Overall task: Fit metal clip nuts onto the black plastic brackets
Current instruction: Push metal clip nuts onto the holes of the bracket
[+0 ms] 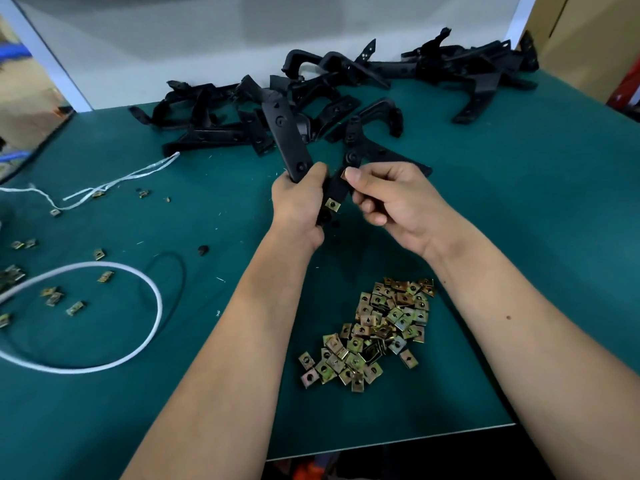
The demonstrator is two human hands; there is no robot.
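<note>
While gripping the black bracket (294,147) in the left hand (299,202), fingers curled tight round it, mid-fit on clip number two. Right hand (391,199) pinching a clip nut (344,173) against the bracket's edge, thumb on top. One fitted nut (332,204) already on. Probably needs a firm push next till seated. Spare nuts (374,334) heaped at 6 o'clock on the bench (519,202), more brackets (346,88) piled at 12.

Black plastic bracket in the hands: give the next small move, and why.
Probably push the brass-coloured metal clip nut, pinched by the right hand, fully onto the black plastic bracket gripped by the left hand: it sits only at the edge, while another nut is already seated.
</note>
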